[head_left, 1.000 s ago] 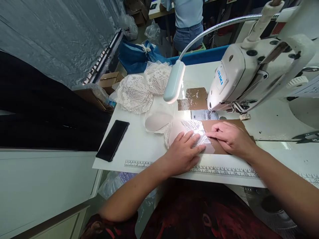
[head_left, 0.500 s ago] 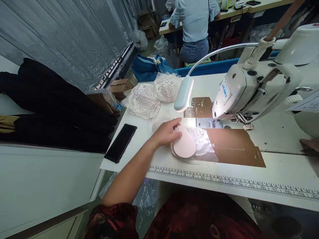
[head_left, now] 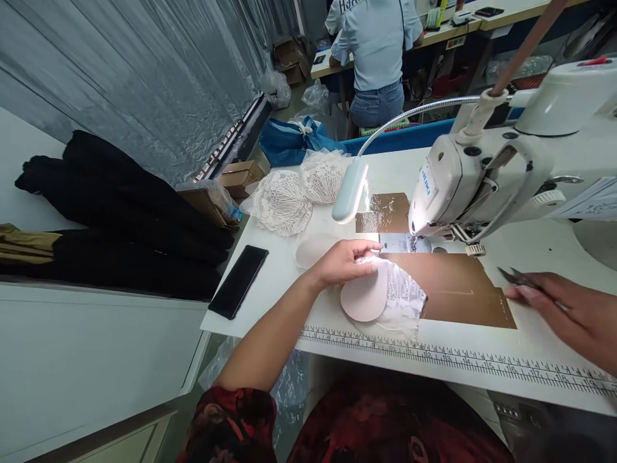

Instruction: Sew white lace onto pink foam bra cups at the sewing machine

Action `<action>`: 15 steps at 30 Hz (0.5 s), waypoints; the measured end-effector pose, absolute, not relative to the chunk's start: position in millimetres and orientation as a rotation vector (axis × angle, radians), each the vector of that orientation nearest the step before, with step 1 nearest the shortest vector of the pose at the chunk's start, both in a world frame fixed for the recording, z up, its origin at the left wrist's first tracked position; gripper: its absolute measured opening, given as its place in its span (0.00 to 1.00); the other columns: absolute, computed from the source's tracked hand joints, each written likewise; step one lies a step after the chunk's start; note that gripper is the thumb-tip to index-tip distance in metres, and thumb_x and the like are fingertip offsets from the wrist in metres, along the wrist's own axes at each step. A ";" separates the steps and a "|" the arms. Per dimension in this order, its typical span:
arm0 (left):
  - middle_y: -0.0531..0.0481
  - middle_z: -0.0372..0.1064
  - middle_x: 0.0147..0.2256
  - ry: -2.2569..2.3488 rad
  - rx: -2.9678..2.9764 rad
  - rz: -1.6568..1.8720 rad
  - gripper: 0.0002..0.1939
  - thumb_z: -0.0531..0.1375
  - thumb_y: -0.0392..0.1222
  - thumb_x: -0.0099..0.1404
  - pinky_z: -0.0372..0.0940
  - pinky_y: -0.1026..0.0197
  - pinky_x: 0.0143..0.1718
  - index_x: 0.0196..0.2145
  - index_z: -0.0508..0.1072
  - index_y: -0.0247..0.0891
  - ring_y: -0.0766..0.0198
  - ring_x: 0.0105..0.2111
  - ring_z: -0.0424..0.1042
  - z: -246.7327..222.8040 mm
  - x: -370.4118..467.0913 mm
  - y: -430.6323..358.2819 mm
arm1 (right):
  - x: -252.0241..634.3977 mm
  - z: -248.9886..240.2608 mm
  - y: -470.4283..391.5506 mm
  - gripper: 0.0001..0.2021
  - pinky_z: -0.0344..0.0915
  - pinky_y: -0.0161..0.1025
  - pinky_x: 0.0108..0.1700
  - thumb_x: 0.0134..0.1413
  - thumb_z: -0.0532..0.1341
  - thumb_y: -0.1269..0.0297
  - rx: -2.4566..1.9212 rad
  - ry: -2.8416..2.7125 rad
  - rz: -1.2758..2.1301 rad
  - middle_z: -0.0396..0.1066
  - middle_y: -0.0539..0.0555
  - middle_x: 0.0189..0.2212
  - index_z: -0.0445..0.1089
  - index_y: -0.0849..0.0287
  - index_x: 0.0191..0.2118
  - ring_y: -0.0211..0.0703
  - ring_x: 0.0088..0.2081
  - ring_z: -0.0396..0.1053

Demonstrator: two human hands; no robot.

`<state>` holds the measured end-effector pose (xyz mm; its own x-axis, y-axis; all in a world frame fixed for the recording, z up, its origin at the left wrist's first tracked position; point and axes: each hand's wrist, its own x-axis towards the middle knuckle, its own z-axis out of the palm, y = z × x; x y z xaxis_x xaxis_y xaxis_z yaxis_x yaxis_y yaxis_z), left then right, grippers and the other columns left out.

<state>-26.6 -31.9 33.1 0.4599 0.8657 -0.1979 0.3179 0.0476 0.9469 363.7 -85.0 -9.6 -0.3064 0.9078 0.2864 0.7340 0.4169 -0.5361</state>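
Note:
My left hand (head_left: 339,262) lies over the top edge of a pale pink bra cup pad (head_left: 365,297), thumb and fingers closed on it. White lace fabric (head_left: 403,290) spreads out from the pad's right side onto brown board taped to the table. At the right, my right hand (head_left: 562,305) is closed round a pair of thread snips (head_left: 518,278), their blades pointing left towards the lace. The sewing machine (head_left: 446,180) stands just behind, its needle area above and right of the lace. Another pale pad (head_left: 313,249) is partly hidden behind my left hand.
Lace-covered cups (head_left: 282,202) lie at the table's back left, near a black phone (head_left: 238,281). A lamp (head_left: 350,191) on a bent metal neck hangs over the work. A printed ruler (head_left: 434,354) runs along the front edge. Another person (head_left: 378,51) sits beyond.
My right hand has come in from the right edge with the snips. My left hand has shifted slightly right with the pad and lace, and the lace is spread further towards the front edge.

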 end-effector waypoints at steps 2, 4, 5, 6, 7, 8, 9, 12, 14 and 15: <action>0.48 0.71 0.35 1.056 1.537 0.567 0.28 0.65 0.39 0.59 0.66 0.59 0.42 0.57 0.71 0.30 0.62 0.37 0.71 33.2 -22.0 -31.9 | 329.8 2.1 -83.7 0.11 0.70 0.42 0.31 0.64 0.55 0.55 -1.412 -2.141 0.583 0.78 0.51 0.35 0.68 0.43 0.49 0.50 0.32 0.77; 0.46 0.73 0.38 1.041 1.549 0.573 0.27 0.65 0.39 0.58 0.66 0.58 0.43 0.56 0.72 0.31 0.60 0.40 0.72 32.0 -18.4 -32.0 | 299.5 13.0 -79.0 0.13 0.71 0.42 0.33 0.65 0.54 0.52 -1.377 -2.160 0.781 0.78 0.52 0.38 0.71 0.46 0.48 0.49 0.35 0.76; 0.45 0.74 0.39 1.033 1.552 0.577 0.27 0.66 0.39 0.58 0.66 0.58 0.44 0.55 0.73 0.32 0.60 0.41 0.72 31.1 -16.9 -32.2 | 285.8 17.8 -75.7 0.13 0.69 0.42 0.32 0.65 0.53 0.51 -1.374 -2.161 0.865 0.77 0.51 0.35 0.72 0.48 0.43 0.48 0.34 0.75; 0.45 0.74 0.40 1.024 1.551 0.581 0.26 0.66 0.39 0.58 0.66 0.58 0.44 0.55 0.73 0.32 0.60 0.41 0.72 29.8 -15.6 -32.6 | 273.2 22.1 -71.9 0.15 0.68 0.41 0.30 0.65 0.52 0.51 -1.360 -2.164 0.919 0.76 0.51 0.31 0.73 0.50 0.38 0.46 0.31 0.73; 0.45 0.74 0.39 1.012 1.548 0.585 0.26 0.66 0.39 0.58 0.66 0.59 0.43 0.54 0.73 0.32 0.60 0.40 0.72 28.4 -14.2 -33.2 | 261.6 25.6 -67.9 0.15 0.66 0.40 0.30 0.64 0.54 0.51 -1.347 -2.157 0.927 0.74 0.50 0.28 0.72 0.51 0.33 0.45 0.29 0.71; 0.46 0.74 0.39 0.998 1.539 0.589 0.25 0.66 0.40 0.58 0.66 0.60 0.42 0.54 0.74 0.32 0.61 0.39 0.71 26.9 -12.9 -34.0 | 251.1 28.2 -64.0 0.14 0.65 0.39 0.30 0.62 0.56 0.51 -1.331 -2.145 0.916 0.73 0.50 0.27 0.71 0.53 0.31 0.44 0.29 0.70; 0.46 0.74 0.38 0.982 1.525 0.595 0.25 0.66 0.40 0.58 0.65 0.60 0.40 0.53 0.74 0.32 0.62 0.38 0.71 25.4 -11.5 -35.0 | 241.8 29.9 -60.5 0.13 0.64 0.39 0.32 0.60 0.58 0.52 -1.320 -2.139 0.903 0.73 0.50 0.28 0.70 0.53 0.30 0.43 0.30 0.69; 0.50 0.71 0.32 0.953 1.453 0.626 0.22 0.67 0.42 0.57 0.63 0.63 0.35 0.49 0.75 0.32 0.66 0.32 0.69 21.6 -7.6 -39.5 | 223.0 29.4 -54.0 0.17 0.57 0.37 0.27 0.59 0.58 0.53 -1.366 -2.172 0.945 0.66 0.48 0.22 0.64 0.55 0.23 0.40 0.26 0.63; 0.53 0.67 0.28 0.974 1.396 0.660 0.19 0.67 0.43 0.57 0.61 0.65 0.32 0.45 0.76 0.32 0.68 0.29 0.66 20.5 -5.6 -43.2 | 219.1 25.8 -53.9 0.22 0.49 0.37 0.23 0.61 0.55 0.51 -1.407 -2.177 1.026 0.57 0.47 0.17 0.56 0.55 0.19 0.37 0.22 0.56; 0.54 0.66 0.27 0.994 1.374 0.681 0.17 0.67 0.43 0.57 0.60 0.65 0.31 0.43 0.77 0.32 0.69 0.27 0.65 20.5 -4.9 -44.9 | 219.5 23.6 -54.8 0.23 0.47 0.37 0.23 0.62 0.54 0.50 -1.417 -2.171 1.069 0.54 0.46 0.16 0.54 0.55 0.19 0.37 0.21 0.54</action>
